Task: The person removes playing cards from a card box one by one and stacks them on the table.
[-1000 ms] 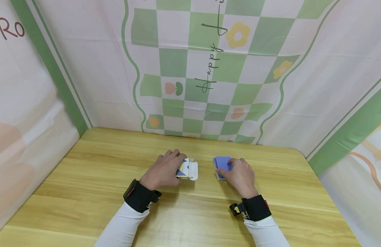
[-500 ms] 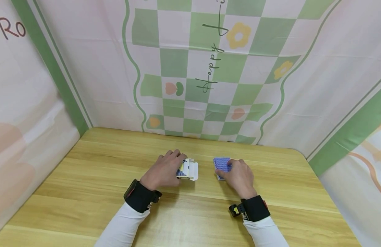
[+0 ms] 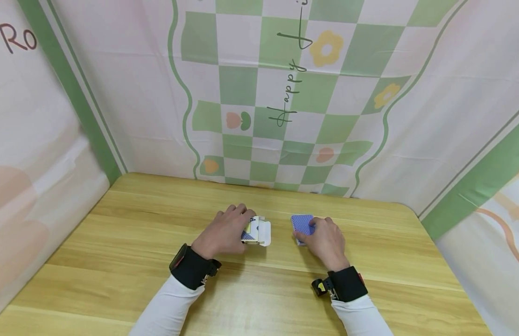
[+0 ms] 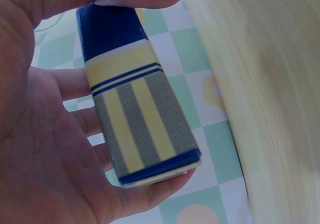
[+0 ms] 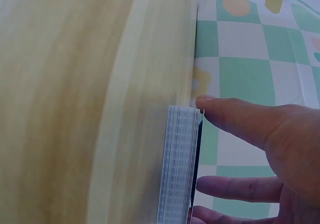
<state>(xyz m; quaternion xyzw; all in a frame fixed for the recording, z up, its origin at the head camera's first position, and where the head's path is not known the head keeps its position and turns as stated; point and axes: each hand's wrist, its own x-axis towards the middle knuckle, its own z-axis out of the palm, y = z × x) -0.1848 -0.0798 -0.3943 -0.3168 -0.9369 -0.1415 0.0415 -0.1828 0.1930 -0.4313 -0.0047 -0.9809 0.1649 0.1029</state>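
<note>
A small card box (image 3: pixel 255 231), blue, yellow and white, has its white end flap folded out to the right. My left hand (image 3: pixel 227 231) grips it, low over the table; in the left wrist view the box (image 4: pixel 137 109) sits between the thumb and the fingers, its striped narrow side showing. To its right a deck of blue-backed playing cards (image 3: pixel 302 224) lies on the table. My right hand (image 3: pixel 328 242) holds the deck with thumb and fingers at opposite edges. In the right wrist view the thumb (image 5: pixel 240 119) meets the top edge of the deck (image 5: pixel 177 169), where a thin dark line separates the uppermost card.
The light wooden table (image 3: pixel 259 289) runs back to a hanging cloth (image 3: pixel 280 158) with green and white checks. More printed cloth (image 3: pixel 37 154) hangs at the left, and another stretch at the right. A black camera band (image 3: pixel 349 283) is strapped round each wrist.
My right hand has shifted slightly left over the deck, and the upper cards now sit more squarely on those beneath. My left hand keeps its grip on the card box.
</note>
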